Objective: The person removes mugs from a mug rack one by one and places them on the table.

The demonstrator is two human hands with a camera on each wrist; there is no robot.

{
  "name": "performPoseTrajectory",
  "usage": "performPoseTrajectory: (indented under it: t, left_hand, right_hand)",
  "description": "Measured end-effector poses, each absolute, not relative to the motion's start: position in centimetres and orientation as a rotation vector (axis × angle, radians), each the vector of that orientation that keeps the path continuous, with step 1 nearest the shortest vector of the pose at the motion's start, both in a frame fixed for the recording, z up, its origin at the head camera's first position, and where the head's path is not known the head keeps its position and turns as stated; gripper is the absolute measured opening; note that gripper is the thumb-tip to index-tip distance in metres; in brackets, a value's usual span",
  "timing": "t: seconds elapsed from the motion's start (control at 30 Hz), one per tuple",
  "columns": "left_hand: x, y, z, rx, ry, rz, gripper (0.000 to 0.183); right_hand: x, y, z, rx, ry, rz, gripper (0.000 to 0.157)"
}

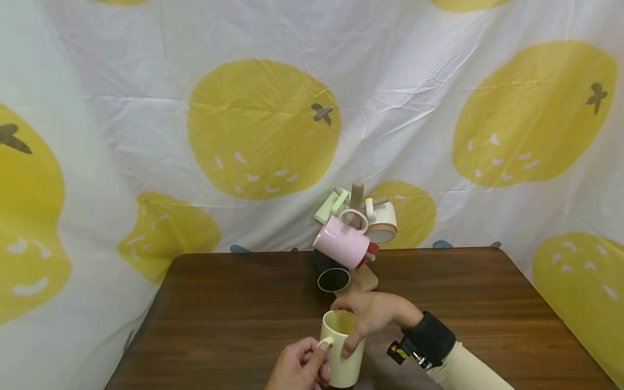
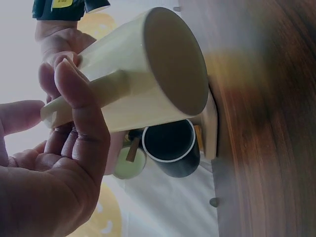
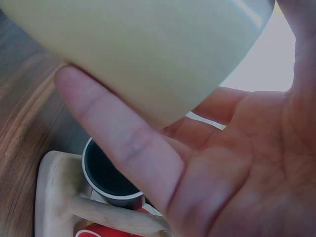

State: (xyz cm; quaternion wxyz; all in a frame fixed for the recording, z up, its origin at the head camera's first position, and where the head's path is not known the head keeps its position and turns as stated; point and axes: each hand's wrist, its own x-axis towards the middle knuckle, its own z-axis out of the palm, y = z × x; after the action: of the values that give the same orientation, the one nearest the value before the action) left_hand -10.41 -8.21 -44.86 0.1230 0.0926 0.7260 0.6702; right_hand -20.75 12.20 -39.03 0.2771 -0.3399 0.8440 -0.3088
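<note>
Both hands hold a pale yellow mug (image 1: 343, 357) above the front of the table. My left hand (image 1: 299, 365) pinches the mug's handle, fingers curled through and around it, as the left wrist view shows with the mug (image 2: 143, 74) and its flat base facing that camera. From above, my right hand (image 1: 372, 319) grips the mug near the rim, thumb on the near side and fingers round the far side. In the right wrist view a finger (image 3: 118, 133) lies along the mug's smooth wall (image 3: 143, 54).
Behind the mug stands a wooden mug tree (image 1: 357, 195). On it hang a pink mug (image 1: 341, 242), a light green mug (image 1: 333, 206), a ribbed white mug (image 1: 382, 219), a black mug (image 1: 333, 276) and a red mug (image 3: 106, 231), mostly hidden. The brown table (image 1: 234, 314) meets a lemon-print cloth (image 1: 390, 108).
</note>
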Motion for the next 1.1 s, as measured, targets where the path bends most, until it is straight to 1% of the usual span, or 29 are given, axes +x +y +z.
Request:
performPoseTrajectory:
  t: [0.27, 0.6, 1.1]
  left_hand:
    - [-10.1, -8.3, -45.0, 0.24, 2.064, 1.964, 0.025]
    - [-9.9, -8.7, -45.3, 0.318, 2.146, 1.968, 0.029]
    - [-9.8, -9.6, -45.4, 0.35, 2.164, 1.99, 0.029]
  right_hand:
    - [-20.6, 11.9, -39.4, -0.958, 2.328, -0.787, 0.058]
    - [-20.6, 11.6, -39.3, -0.975, 2.311, -0.838, 0.067]
    - [-20.8, 11.6, -39.4, -0.941, 2.285, -0.928, 0.059]
